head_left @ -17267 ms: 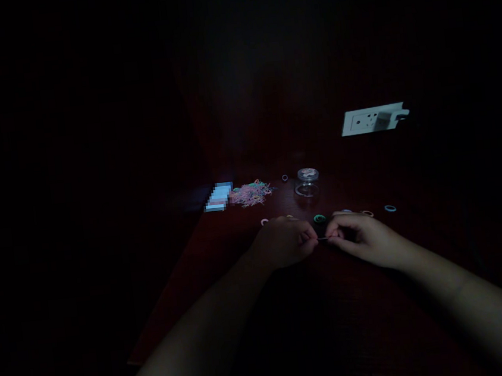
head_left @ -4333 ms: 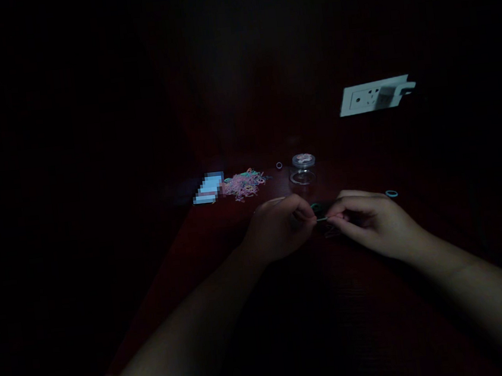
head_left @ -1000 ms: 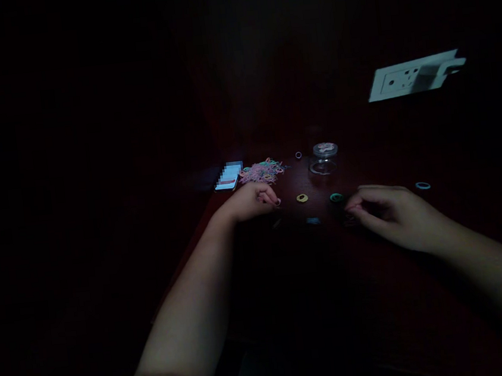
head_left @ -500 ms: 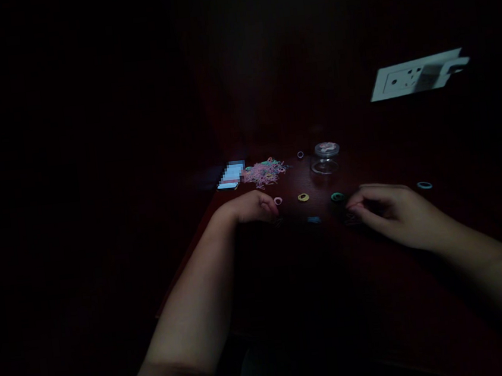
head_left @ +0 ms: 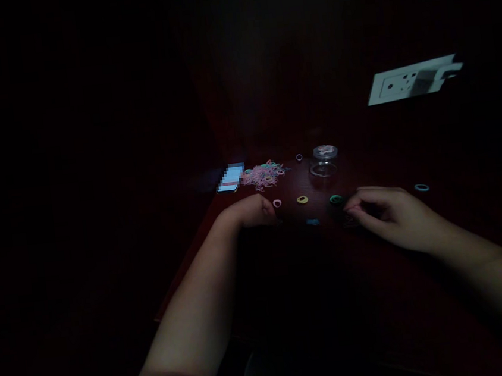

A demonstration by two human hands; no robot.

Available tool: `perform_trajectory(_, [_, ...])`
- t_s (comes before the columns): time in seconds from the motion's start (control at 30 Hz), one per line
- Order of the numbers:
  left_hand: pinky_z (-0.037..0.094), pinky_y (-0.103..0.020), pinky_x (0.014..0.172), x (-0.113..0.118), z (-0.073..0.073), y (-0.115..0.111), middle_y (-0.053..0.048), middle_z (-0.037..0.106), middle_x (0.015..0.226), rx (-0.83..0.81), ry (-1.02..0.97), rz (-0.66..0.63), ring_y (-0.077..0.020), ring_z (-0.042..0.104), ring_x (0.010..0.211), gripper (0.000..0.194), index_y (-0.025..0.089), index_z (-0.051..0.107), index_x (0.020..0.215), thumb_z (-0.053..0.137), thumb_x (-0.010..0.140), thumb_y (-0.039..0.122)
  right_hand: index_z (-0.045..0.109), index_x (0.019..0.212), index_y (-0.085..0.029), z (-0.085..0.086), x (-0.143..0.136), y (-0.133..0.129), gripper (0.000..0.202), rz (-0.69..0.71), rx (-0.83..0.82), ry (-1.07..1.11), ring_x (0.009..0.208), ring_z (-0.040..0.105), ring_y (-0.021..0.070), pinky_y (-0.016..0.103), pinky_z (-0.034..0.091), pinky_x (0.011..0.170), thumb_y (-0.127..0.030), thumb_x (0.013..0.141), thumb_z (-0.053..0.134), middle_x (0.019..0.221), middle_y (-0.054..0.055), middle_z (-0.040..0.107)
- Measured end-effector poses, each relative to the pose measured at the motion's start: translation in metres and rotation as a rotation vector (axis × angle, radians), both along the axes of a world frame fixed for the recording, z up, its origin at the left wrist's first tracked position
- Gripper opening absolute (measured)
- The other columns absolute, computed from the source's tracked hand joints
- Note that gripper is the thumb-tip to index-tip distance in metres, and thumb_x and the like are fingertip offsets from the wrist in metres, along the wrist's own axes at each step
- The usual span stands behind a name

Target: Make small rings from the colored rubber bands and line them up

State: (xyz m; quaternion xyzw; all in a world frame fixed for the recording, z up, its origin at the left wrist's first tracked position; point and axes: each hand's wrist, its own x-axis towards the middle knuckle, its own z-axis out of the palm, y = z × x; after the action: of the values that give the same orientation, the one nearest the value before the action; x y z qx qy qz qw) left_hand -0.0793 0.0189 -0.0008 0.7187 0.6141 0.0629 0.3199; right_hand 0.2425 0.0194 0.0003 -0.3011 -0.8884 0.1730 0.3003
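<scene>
Left hand (head_left: 256,210): fingers curled inward and turned down, tips hidden; whether it has hold of anything cannot be determined. The pink bands (head_left: 277,207) lie just beside its knuckles, toward the right hand. Right hand (head_left: 382,216): thumb and forefinger brought together at the tips; any item between them cannot be made out. The green bands (head_left: 335,200) lie near those fingertips, on the side facing the left hand. The yellow bands (head_left: 305,199) and, nearer the person, the blue bands (head_left: 312,222) lie between the hands, apart from both. A light-blue band (head_left: 421,187) lies beyond the right hand, to its right. Farther back on the dark counter (head_left: 197,271): a mixed heap of bands (head_left: 262,176), beside a lit phone (head_left: 230,178), and a clear jar (head_left: 323,171).
</scene>
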Motion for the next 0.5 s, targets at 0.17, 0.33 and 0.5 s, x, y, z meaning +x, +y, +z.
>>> perform_trajectory(0.17, [0.040, -0.024, 0.056, 0.004, 0.005, -0.005, 0.000, 0.070, 0.071, 0.001, 0.062, 0.019, -0.0126, 0.059, 0.061, 0.027, 0.019, 0.073, 0.078, 0.071, 0.069, 0.044, 0.064, 0.081, -0.018, 0.000, 0.000, -0.001, 0.018, -0.001, -0.009, 0.004, 0.066, 0.059, 0.0182, 0.031, 0.045, 0.062, -0.031, 0.089, 0.055, 0.075, 0.005, 0.065])
perform_trajectory(0.33, [0.039, -0.025, 0.055, 0.012, 0.013, -0.010, 0.000, 0.070, 0.073, -0.011, 0.155, 0.022, -0.0140, 0.060, 0.062, 0.042, 0.021, 0.072, 0.077, 0.076, 0.060, 0.060, 0.064, 0.082, -0.018, 0.001, -0.001, -0.001, 0.018, 0.010, -0.007, 0.007, 0.066, 0.060, 0.0179, 0.031, 0.046, 0.062, -0.030, 0.090, 0.055, 0.075, 0.005, 0.065])
perform_trajectory(0.5, [0.040, -0.024, 0.057, 0.019, 0.015, -0.012, 0.001, 0.072, 0.074, 0.008, 0.165, 0.002, -0.0140, 0.062, 0.065, 0.023, 0.023, 0.075, 0.076, 0.077, 0.064, 0.042, 0.064, 0.080, -0.018, 0.002, -0.001, -0.003, 0.017, 0.015, -0.002, 0.015, 0.065, 0.058, 0.0176, 0.031, 0.046, 0.062, -0.030, 0.090, 0.055, 0.073, 0.005, 0.064])
